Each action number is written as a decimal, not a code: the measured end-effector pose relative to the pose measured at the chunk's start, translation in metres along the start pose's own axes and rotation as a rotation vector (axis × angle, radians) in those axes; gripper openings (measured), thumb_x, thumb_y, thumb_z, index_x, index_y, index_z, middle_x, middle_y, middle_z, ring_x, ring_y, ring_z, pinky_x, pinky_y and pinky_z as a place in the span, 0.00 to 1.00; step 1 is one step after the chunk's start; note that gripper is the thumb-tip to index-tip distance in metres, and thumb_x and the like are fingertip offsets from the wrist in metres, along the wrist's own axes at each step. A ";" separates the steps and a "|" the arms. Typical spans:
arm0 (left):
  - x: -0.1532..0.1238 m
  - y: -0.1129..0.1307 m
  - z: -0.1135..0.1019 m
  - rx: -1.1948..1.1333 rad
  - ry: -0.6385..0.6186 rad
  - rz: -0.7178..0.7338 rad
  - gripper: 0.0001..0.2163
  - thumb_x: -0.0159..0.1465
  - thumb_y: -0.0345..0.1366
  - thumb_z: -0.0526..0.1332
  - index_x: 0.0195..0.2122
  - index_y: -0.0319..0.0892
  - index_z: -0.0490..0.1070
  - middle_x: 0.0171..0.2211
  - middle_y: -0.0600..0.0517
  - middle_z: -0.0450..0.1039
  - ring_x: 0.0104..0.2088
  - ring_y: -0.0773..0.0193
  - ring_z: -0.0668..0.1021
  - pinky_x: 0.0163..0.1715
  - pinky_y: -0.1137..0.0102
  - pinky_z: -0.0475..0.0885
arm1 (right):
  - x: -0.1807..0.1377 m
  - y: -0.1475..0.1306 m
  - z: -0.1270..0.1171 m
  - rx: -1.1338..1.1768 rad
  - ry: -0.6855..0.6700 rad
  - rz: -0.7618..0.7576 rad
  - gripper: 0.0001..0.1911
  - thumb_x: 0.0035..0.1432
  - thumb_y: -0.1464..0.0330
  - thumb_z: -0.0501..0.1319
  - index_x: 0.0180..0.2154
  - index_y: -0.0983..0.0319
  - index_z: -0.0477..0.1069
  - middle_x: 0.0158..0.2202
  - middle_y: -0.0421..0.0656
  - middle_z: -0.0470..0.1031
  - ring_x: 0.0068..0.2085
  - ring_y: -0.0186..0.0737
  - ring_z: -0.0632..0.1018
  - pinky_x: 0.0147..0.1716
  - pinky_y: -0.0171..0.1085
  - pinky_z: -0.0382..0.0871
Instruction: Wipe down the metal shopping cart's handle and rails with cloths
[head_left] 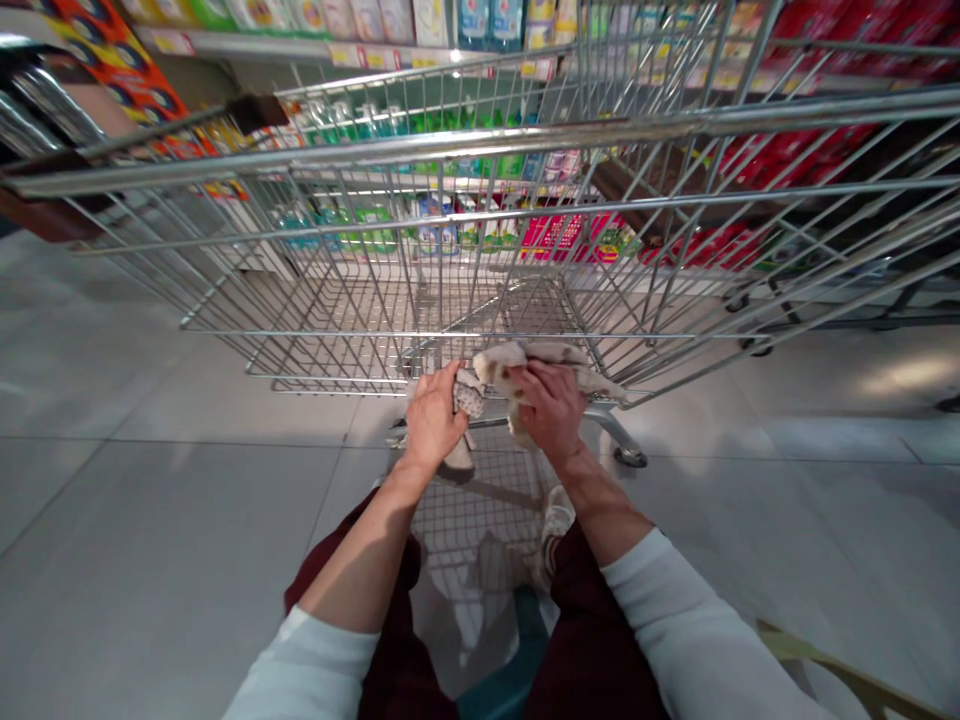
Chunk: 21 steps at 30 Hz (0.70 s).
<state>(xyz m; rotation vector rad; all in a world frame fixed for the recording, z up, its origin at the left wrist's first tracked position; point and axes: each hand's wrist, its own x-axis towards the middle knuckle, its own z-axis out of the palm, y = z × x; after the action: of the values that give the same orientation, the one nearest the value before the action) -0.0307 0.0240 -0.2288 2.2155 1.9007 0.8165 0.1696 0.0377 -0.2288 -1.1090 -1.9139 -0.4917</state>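
A metal shopping cart (450,142) stands side-on before me, its wire basket holding nothing that I can see. At the lower near edge of the basket, my right hand (553,405) grips a bunched, off-white cloth (540,353) with darker spots and presses it to the wires. Just to the left, my left hand (435,418) is closed around a smaller spotted bunch of cloth (469,394), also against the lower wires. Whether both bunches belong to one cloth I cannot tell. Some of my fingertips are hidden by cloth and wires.
Behind the cart are store shelves (285,45) with several rows of bottles and red packs (847,35). A cart wheel (630,458) rests on the grey tiled floor (187,560). More wheels show at the right. My legs and a shoe (558,515) are close below the basket.
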 end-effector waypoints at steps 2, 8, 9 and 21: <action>0.000 0.001 -0.001 0.000 -0.002 0.000 0.32 0.56 0.27 0.59 0.64 0.39 0.63 0.55 0.45 0.74 0.54 0.49 0.73 0.55 0.58 0.71 | 0.003 0.007 -0.006 -0.045 0.109 0.027 0.23 0.58 0.78 0.56 0.48 0.53 0.80 0.47 0.43 0.81 0.47 0.41 0.75 0.52 0.40 0.69; 0.000 0.001 0.000 -0.006 0.016 -0.007 0.30 0.57 0.28 0.58 0.64 0.41 0.63 0.55 0.46 0.75 0.53 0.49 0.74 0.54 0.58 0.71 | -0.002 0.006 0.001 -0.091 -0.168 0.173 0.23 0.60 0.77 0.55 0.47 0.50 0.81 0.56 0.42 0.77 0.53 0.45 0.72 0.55 0.44 0.70; 0.000 0.001 0.000 -0.005 0.016 -0.008 0.30 0.57 0.28 0.58 0.64 0.41 0.63 0.55 0.46 0.75 0.53 0.49 0.74 0.54 0.58 0.71 | -0.004 0.003 0.003 -0.075 -0.220 0.189 0.24 0.60 0.77 0.55 0.48 0.50 0.80 0.57 0.43 0.76 0.53 0.45 0.72 0.54 0.44 0.71; 0.006 -0.007 0.002 0.009 0.034 -0.024 0.33 0.55 0.27 0.58 0.64 0.39 0.63 0.55 0.44 0.74 0.55 0.48 0.73 0.55 0.58 0.71 | -0.014 -0.011 0.009 0.007 -0.472 0.164 0.20 0.61 0.70 0.63 0.54 0.55 0.76 0.59 0.46 0.75 0.58 0.46 0.72 0.49 0.38 0.73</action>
<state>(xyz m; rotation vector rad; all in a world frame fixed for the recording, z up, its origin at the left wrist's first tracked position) -0.0356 0.0314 -0.2314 2.1935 1.9451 0.8488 0.1594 0.0304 -0.2446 -1.4595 -2.1924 -0.1363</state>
